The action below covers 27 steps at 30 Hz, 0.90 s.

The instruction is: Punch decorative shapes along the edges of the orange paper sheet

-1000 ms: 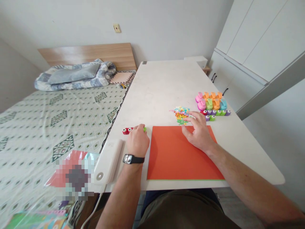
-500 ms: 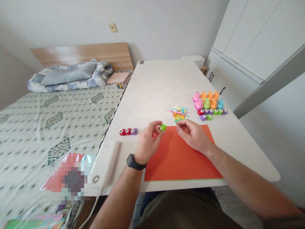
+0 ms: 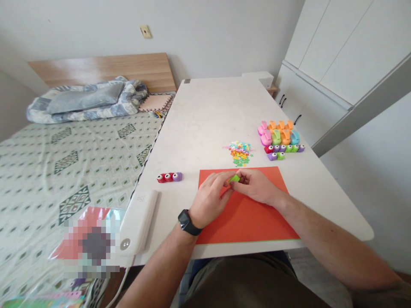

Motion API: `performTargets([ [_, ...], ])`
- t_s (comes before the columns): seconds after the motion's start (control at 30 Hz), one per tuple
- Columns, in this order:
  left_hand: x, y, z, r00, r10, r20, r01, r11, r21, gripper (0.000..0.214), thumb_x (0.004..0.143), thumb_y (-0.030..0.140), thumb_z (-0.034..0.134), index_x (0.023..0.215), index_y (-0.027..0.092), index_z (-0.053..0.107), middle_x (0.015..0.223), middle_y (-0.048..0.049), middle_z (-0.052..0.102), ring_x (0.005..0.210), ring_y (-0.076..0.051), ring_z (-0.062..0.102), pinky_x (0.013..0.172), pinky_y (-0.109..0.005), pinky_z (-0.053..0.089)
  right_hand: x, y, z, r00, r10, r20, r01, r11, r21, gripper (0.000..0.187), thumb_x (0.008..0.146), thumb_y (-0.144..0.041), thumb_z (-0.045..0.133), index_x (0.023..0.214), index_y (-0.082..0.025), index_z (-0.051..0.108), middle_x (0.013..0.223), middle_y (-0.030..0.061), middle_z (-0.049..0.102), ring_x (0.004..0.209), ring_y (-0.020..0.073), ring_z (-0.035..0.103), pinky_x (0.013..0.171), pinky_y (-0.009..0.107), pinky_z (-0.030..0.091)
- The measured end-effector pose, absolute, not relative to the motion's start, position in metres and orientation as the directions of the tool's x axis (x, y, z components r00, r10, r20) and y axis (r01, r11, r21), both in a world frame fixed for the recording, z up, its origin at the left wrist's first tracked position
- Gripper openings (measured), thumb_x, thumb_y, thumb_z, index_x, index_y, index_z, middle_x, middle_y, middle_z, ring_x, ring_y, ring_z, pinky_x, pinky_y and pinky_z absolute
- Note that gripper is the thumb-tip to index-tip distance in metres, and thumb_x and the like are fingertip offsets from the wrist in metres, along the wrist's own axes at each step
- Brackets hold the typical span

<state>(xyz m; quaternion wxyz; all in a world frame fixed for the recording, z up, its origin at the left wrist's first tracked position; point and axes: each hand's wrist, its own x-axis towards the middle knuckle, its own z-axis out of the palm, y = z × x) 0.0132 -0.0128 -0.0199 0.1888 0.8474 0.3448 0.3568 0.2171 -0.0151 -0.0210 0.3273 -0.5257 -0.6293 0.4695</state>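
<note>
A small green craft paper punch (image 3: 235, 178) is held above the upper part of an orange sheet of paper (image 3: 253, 224). My left hand (image 3: 212, 196) pinches it from the left, fingers closed around its side. From the right, my right hand (image 3: 258, 186) closes its thumb and fingertips on the same punch. My fingers hide much of its body. Under the orange sheet, a thin green edge shows along the front. Just beyond the paper lies a loose heap of small colourful paper cutouts (image 3: 240, 152).
Two red punches and a purple one (image 3: 177, 176) stand left of the paper. Larger punches (image 3: 285, 137) and rows of small ones (image 3: 276, 148) sit at the right. A white device with a cord (image 3: 141, 222) lies along the left table edge, beside the bed (image 3: 93, 149).
My left hand has carried the green punch rightward, and my right hand has come in to grip it. Earlier the hands were apart. The view has shifted slightly.
</note>
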Motion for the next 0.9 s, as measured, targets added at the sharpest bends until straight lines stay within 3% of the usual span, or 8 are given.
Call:
performTargets([
  [0.1, 0.003, -0.007, -0.017, 0.441, 0.805, 0.397, 0.542, -0.592, 0.597, 0.054, 0.090, 0.019, 0.070, 0.140, 0.024, 0.051, 0.142, -0.0112, 0.056, 0.100, -0.017, 0.065, 0.094, -0.035, 0.057, 0.220, -0.013, -0.021, -0.176, 0.978, -0.112, 0.320, -0.050, -0.946, 0.031, 0.089, -0.050, 0.067, 0.084, -0.020, 0.063, 0.073, -0.0020, 0.057, 0.064, 0.0125, 0.048, 0.057, 0.027, 0.037],
  [0.23, -0.015, 0.003, -0.021, 0.176, 0.932, 0.316, 0.796, -0.324, 0.511, 0.052, 0.087, 0.027, 0.071, 0.135, 0.020, 0.055, 0.131, -0.0132, 0.060, 0.105, -0.025, 0.066, 0.098, -0.042, 0.054, 0.224, -0.010, -0.020, -0.119, 0.981, -0.151, 0.264, -0.115, -0.958, 0.033, 0.089, -0.052, 0.067, 0.080, -0.021, 0.060, 0.065, -0.0043, 0.051, 0.057, 0.0109, 0.042, 0.052, 0.026, 0.033],
  [0.37, -0.023, 0.007, -0.027, 0.039, 0.979, 0.198, 0.898, -0.121, 0.423, 0.055, 0.087, 0.041, 0.070, 0.133, 0.015, 0.056, 0.125, -0.0173, 0.063, 0.107, -0.030, 0.068, 0.095, -0.043, 0.053, 0.226, -0.007, -0.023, -0.112, 0.979, -0.169, 0.216, -0.142, -0.966, 0.034, 0.087, -0.052, 0.068, 0.078, -0.021, 0.057, 0.061, -0.0055, 0.047, 0.053, 0.0100, 0.038, 0.050, 0.026, 0.030],
  [0.57, -0.020, 0.006, -0.021, 0.062, 0.996, 0.070, 0.907, -0.085, 0.411, 0.045, 0.086, 0.042, 0.071, 0.123, 0.018, 0.062, 0.115, -0.0131, 0.072, 0.102, -0.028, 0.070, 0.087, -0.037, 0.054, 0.228, -0.005, -0.025, -0.118, 0.975, -0.189, 0.173, -0.167, -0.971, 0.036, 0.087, -0.052, 0.068, 0.076, -0.021, 0.053, 0.062, -0.0056, 0.047, 0.053, 0.0095, 0.038, 0.048, 0.025, 0.027],
  [0.9, -0.006, 0.009, -0.022, 0.130, 0.992, 0.005, 0.826, -0.111, 0.553, 0.041, 0.082, 0.031, 0.075, 0.119, 0.020, 0.062, 0.111, -0.0085, 0.075, 0.090, -0.021, 0.073, 0.079, -0.032, 0.054, 0.255, -0.013, -0.026, -0.099, 0.958, -0.270, 0.310, -0.228, -0.923, 0.037, 0.085, -0.055, 0.069, 0.082, -0.019, 0.061, 0.066, -0.0035, 0.053, 0.057, 0.0100, 0.044, 0.049, 0.024, 0.032],
])
